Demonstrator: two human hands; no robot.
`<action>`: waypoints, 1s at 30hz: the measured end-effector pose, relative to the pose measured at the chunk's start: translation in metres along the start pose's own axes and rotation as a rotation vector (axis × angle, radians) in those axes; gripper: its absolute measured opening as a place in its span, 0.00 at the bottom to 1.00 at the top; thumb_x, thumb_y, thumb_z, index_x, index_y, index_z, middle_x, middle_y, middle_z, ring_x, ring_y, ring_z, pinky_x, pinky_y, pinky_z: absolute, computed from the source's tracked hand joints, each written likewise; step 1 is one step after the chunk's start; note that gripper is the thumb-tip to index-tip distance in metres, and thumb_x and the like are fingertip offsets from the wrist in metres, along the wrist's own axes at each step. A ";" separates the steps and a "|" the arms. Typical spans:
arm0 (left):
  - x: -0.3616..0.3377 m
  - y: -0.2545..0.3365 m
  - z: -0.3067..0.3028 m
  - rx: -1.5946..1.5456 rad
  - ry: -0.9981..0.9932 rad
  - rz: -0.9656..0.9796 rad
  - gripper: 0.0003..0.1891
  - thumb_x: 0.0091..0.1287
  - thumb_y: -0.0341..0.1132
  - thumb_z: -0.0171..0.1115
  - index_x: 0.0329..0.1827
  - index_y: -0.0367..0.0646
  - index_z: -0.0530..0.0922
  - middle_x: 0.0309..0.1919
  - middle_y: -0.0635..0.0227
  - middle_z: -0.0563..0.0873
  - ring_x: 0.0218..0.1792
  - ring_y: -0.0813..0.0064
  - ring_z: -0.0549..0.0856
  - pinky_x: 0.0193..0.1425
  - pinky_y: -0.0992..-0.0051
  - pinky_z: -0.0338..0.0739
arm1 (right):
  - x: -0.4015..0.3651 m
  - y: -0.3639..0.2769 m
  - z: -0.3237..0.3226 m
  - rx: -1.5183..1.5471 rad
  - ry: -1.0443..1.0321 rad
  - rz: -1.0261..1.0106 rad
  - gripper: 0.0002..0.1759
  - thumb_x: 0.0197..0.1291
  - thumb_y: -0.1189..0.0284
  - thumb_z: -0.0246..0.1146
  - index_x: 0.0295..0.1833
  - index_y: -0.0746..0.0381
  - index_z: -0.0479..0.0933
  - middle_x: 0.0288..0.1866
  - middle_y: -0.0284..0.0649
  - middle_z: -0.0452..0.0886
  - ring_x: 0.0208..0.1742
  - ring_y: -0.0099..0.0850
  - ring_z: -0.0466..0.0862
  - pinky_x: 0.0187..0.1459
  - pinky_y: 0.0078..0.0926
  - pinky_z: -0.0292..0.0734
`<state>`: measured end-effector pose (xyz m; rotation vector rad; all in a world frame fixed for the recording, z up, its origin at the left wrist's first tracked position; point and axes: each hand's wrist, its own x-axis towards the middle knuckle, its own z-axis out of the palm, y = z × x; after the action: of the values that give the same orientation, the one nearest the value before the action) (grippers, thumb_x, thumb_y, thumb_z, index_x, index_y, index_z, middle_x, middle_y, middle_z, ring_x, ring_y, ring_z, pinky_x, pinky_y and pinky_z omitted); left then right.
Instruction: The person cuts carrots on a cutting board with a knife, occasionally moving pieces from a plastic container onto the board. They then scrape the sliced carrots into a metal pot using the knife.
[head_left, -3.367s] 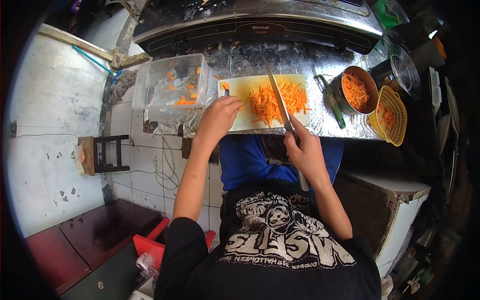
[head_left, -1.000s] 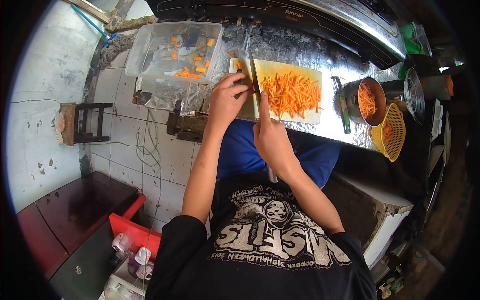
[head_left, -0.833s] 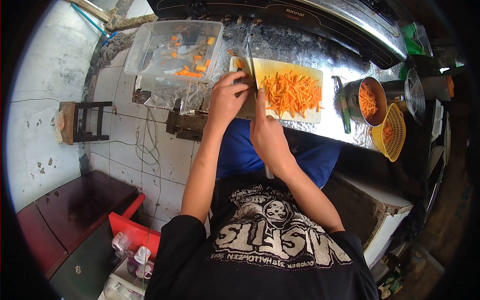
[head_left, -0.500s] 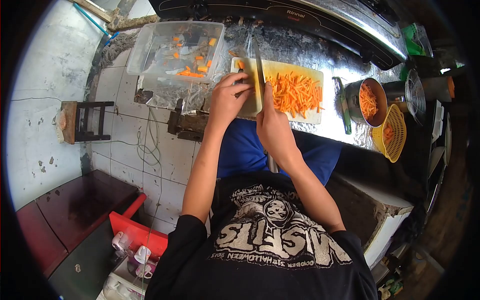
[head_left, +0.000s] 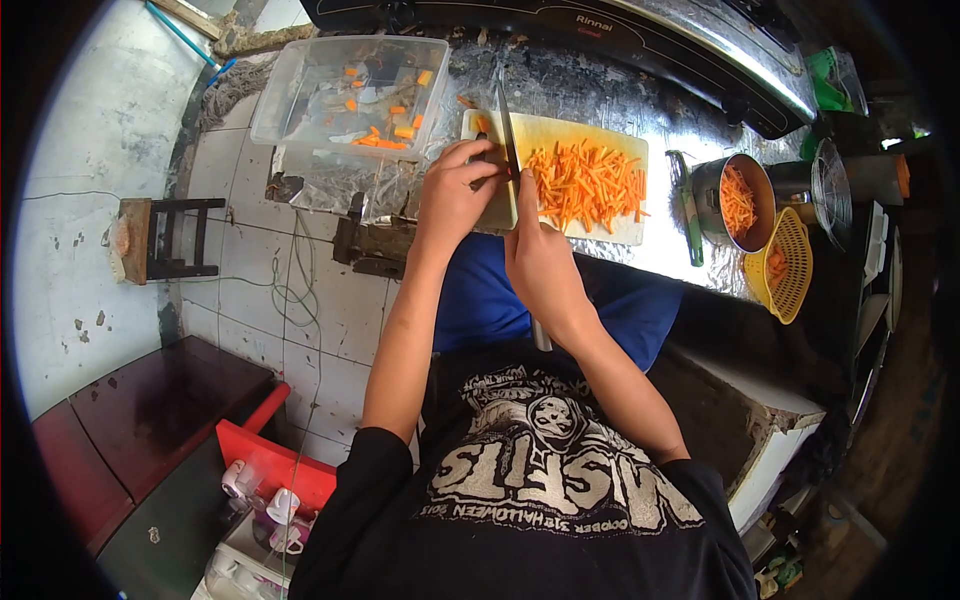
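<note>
Fingers of the left hand curl down on the pale yellow cutting board beside the blade (what they pin is hidden); the right hand is closed round one long steel knife. One heap of orange carrot sticks lies just right of it; the black stove reads "Rinnai", the shirt "MISFITS".

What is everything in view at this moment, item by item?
knife: one, steel, blade on board's left end
cutting board: one, pale yellow, under both hands
carrot strips: one pile, orange, on the board
tub: one, clear, left of board, carrot bits inside
pot: one, steel, right of board, carrot strips inside
peeler: one, green, between board and pot
basket: one, yellow, right of pot
left hand: fingertips on board beside blade
right hand: gripping knife
</note>
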<state>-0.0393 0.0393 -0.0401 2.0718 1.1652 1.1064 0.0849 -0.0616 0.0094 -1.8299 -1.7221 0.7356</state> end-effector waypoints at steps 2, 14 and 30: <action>0.000 -0.001 -0.001 0.014 -0.022 -0.010 0.07 0.56 0.25 0.74 0.38 0.39 0.89 0.53 0.63 0.88 0.56 0.61 0.86 0.58 0.66 0.81 | 0.001 0.001 0.004 -0.012 -0.012 0.020 0.39 0.65 0.83 0.54 0.78 0.78 0.47 0.22 0.60 0.79 0.23 0.57 0.82 0.28 0.52 0.76; 0.002 0.003 0.002 0.071 -0.051 0.017 0.07 0.57 0.27 0.73 0.39 0.42 0.89 0.53 0.64 0.87 0.54 0.60 0.86 0.57 0.66 0.80 | 0.019 0.010 -0.004 0.058 0.113 -0.042 0.40 0.65 0.80 0.54 0.78 0.80 0.46 0.23 0.62 0.79 0.25 0.60 0.83 0.29 0.55 0.78; 0.006 0.029 0.018 0.173 0.018 0.043 0.17 0.61 0.28 0.71 0.54 0.40 0.86 0.53 0.62 0.87 0.59 0.58 0.83 0.64 0.64 0.76 | -0.025 0.016 -0.044 0.168 0.260 -0.126 0.31 0.64 0.82 0.58 0.74 0.73 0.66 0.27 0.63 0.80 0.29 0.57 0.85 0.35 0.47 0.79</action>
<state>-0.0096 0.0292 -0.0263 2.2309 1.2709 1.0795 0.1256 -0.0879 0.0310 -1.6095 -1.5421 0.5465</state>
